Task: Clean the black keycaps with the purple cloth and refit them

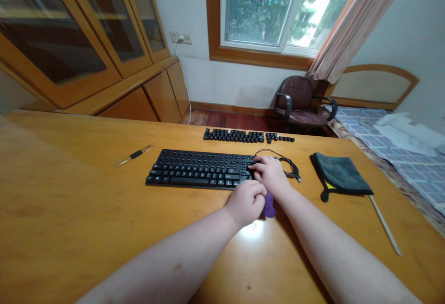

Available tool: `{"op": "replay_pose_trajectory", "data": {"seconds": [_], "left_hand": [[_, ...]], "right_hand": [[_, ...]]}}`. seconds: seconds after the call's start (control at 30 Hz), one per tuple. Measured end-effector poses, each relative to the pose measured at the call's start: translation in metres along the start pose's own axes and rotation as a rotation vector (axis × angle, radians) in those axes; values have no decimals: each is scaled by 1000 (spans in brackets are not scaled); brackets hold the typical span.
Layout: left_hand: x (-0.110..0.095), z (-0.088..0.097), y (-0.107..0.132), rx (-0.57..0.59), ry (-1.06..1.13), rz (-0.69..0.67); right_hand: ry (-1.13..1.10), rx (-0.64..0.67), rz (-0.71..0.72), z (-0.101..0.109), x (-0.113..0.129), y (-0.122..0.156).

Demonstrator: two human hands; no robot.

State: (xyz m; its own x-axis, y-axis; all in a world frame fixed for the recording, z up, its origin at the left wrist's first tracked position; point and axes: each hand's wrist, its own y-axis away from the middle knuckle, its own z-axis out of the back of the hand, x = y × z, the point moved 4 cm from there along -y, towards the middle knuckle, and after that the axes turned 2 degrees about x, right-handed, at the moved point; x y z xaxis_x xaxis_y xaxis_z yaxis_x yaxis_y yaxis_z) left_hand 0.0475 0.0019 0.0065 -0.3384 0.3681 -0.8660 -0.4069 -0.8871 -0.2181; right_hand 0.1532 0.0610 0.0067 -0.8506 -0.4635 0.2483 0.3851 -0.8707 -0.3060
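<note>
A black keyboard (194,168) lies on the wooden desk in front of me. Its front rows carry caps, while several upper rows show small bare key stems. My left hand (246,202) is closed at the keyboard's front right corner, with a purple cloth (269,205) sticking out beside its fingers. Just behind it, my right hand (271,174) reaches over the right end of the keyboard. Its fingers are bent down onto the keys there; anything pinched between them is hidden. Loose black keycaps (233,136) stand in rows along the far side of the desk.
Left of the keyboard lies a clear, thin tool with a dark middle (136,154). A coiled cable (290,168) sits behind my right hand. On the right are a folded grey cloth (342,173) and a thin pale stick (385,225). An armchair (299,98) stands beyond the desk.
</note>
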Motion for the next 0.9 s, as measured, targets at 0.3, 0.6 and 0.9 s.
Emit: {"op": "replay_pose_trajectory", "data": {"seconds": [0.3, 0.6, 0.9], "left_hand": [[12, -11, -10, -126, 1469, 527], [13, -2, -18, -131, 1742, 531], [24, -6, -19, -132, 1710, 703]], "right_hand": [[-207, -270, -244, 13, -30, 3], [23, -158, -545, 25, -78, -25], [223, 92, -576, 0, -98, -69]]}}
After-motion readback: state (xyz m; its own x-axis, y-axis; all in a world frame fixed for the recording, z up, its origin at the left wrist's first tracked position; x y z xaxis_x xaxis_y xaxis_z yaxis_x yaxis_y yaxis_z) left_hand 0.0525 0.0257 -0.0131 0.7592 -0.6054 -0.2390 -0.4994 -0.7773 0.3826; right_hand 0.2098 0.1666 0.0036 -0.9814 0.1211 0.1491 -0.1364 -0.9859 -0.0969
